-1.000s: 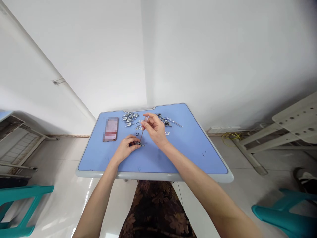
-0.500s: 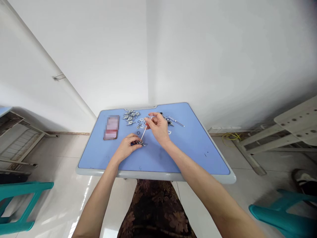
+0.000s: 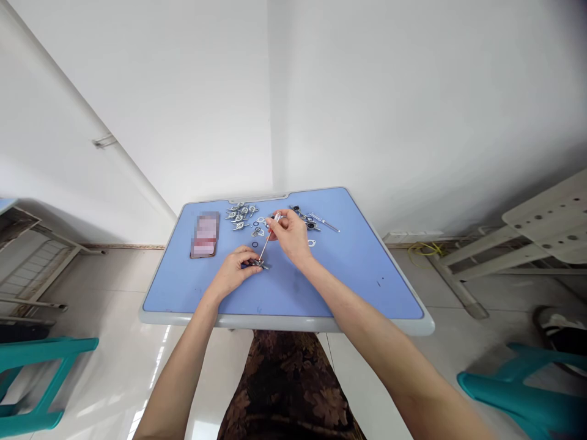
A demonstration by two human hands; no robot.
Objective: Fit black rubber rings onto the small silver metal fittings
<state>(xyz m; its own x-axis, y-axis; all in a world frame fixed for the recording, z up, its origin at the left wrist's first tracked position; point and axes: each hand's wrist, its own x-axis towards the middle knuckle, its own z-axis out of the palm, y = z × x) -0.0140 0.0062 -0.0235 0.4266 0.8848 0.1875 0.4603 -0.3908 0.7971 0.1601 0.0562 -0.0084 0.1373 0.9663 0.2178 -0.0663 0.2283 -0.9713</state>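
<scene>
On the blue tabletop (image 3: 353, 287), smooth and edged with a grey rounded rim, one small metal part (image 3: 261, 264) is lying close to the near side; it is serving here as the centre of the clock. Near nine o'clock, the left hand (image 3: 236, 272) is gripping that part, fingers and thumb closing on it. Between one and two, the right hand (image 3: 291, 237) is pinching the clear plastic handle of one screwdriver (image 3: 265, 246), its fingers curling around it; the thin, straight metal shaft is slanting down to the part, its tip appearing to touch it.

Just beyond, around twelve, two thin dark rings (image 3: 255, 244) are lying flat among a few pale, flat pieces. At eleven, a shiny cluster of metal fittings (image 3: 239, 215) is crowding together, too tangled to count surely. At ten, one flat, rectangular phone (image 3: 205, 235) is resting. Between one and two, some black-centred fittings (image 3: 310, 226) are sitting partly behind the right hand; at two, one second slender tool (image 3: 325, 222) is lying, and between two and three, one pale flat gasket (image 3: 312, 243). Two teal plastic stools (image 3: 513, 391) are standing on the glossy floor (image 3: 110, 305), at four and eight.
</scene>
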